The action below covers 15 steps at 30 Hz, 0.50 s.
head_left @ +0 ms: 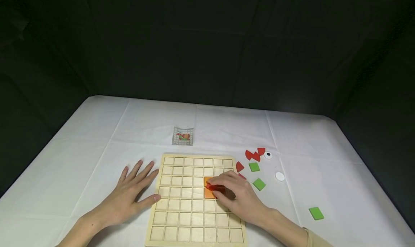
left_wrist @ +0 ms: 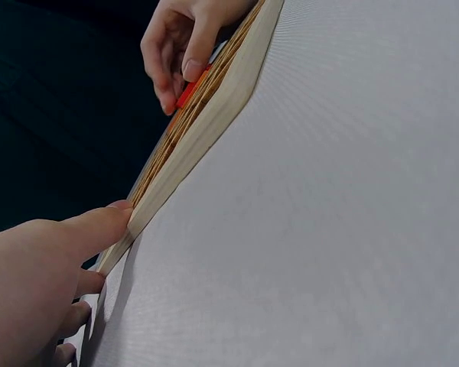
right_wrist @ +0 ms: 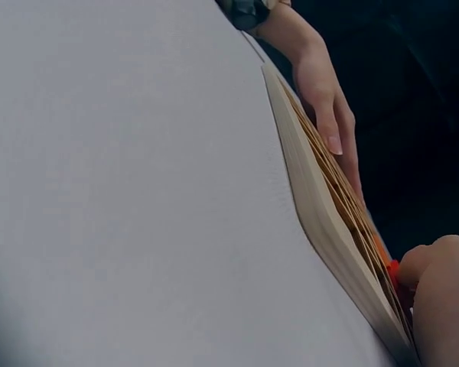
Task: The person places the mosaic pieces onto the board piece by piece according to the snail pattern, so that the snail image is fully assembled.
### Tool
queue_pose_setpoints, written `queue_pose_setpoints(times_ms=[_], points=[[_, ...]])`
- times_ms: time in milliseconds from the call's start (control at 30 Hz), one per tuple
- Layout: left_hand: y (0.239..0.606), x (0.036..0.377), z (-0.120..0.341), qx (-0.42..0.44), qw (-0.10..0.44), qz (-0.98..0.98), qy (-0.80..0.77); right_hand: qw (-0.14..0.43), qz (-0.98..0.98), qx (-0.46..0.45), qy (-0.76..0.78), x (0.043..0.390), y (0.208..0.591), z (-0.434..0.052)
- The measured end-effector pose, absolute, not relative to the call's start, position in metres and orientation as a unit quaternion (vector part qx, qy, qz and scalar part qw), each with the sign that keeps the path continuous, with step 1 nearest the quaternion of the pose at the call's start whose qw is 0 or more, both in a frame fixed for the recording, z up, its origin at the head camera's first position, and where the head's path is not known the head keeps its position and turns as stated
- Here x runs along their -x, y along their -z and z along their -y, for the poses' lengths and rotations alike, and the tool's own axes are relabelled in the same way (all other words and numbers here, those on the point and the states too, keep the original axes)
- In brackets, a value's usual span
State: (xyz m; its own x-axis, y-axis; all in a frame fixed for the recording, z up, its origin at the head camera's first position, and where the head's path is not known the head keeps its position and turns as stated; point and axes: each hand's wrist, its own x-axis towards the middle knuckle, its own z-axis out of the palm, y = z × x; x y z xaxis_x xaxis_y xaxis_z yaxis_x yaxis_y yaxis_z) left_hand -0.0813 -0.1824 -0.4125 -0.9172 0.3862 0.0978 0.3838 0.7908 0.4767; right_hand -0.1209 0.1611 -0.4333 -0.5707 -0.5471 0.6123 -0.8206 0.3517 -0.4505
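Observation:
A pale wooden grid board (head_left: 184, 217) lies on the white table. Over its middle right cells, my right hand (head_left: 243, 196) pinches a red piece (head_left: 211, 187) between thumb and fingers; the piece's full shape is hidden. Two orange tiles (head_left: 209, 194) sit in cells beneath and beside those fingertips. At the board's left edge, my left hand (head_left: 128, 194) lies with fingers spread, its thumb touching the rim. In the left wrist view the red piece (left_wrist: 188, 93) shows at the right hand's fingertips, close to the board's surface.
Right of the board lie several red wedge pieces (head_left: 239, 166) and green tiles (head_left: 259, 184), one green tile (head_left: 316, 213) farther off. A white disc with a black dot (head_left: 267, 155) and a plain white disc (head_left: 280, 176) are nearby. Behind the board lies a pattern card (head_left: 182, 136).

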Motion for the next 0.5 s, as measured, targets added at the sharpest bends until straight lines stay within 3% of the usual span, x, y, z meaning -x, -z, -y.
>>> queue_pose_setpoints(times_ms=[333,500], points=[[0.413,0.0819,0.182,-0.2,0.006,-0.947,-0.253,0.19,0.818,-0.384,-0.384,0.1218,0.4334,-0.1564],[0.413,0.0818,0.1819,-0.2,0.006,-0.946,-0.256,0.163,0.817,-0.388,-0.394,0.1232,0.4328,-0.1508]])
